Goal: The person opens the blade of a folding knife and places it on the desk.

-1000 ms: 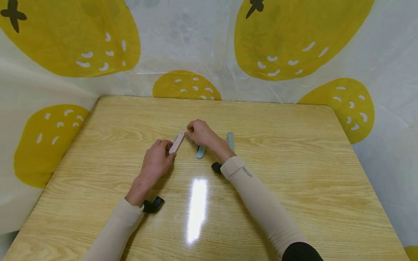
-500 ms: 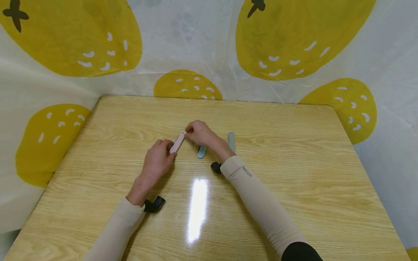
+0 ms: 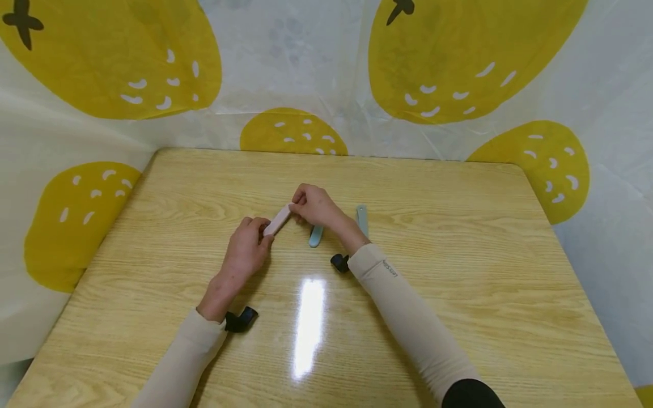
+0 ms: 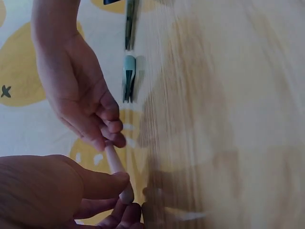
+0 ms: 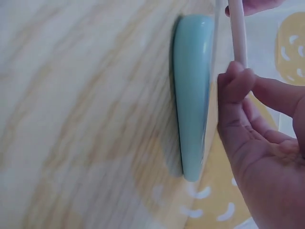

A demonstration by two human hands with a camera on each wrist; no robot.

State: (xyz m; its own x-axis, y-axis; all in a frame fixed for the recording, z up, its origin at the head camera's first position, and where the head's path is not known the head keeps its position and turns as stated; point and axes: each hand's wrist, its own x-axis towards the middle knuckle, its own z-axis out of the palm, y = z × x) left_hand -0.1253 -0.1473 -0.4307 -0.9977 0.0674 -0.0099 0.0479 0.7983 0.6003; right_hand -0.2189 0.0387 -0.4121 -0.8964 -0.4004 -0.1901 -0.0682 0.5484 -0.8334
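A pale pink bag clip [image 3: 279,219] spans the gap between the hands, slanting from lower left to upper right in the head view. My left hand [image 3: 246,247] pinches its near end; in the left wrist view the thumb [image 4: 112,183] presses along the clip. The far end is pinched by the fingertips of my right hand [image 3: 318,207], which hide that tip. Below the right hand lies a light teal bag clip [image 3: 315,237], partly covered in the head view but showing its length in the right wrist view. Another teal bag clip [image 3: 361,219] lies beyond the right wrist.
All this is on a wood-grain table [image 3: 459,255], with a bright light reflection near the front. A white cloth [image 3: 291,56] with yellow fruit shapes hangs behind and at both sides. Black wrist cameras [image 3: 242,320] stick out from both cuffs.
My right hand has moved from beside the pink clip's far end to pinching it. That end has swung slightly up and right, and the clip has turned narrower to view. The left hand stays put.
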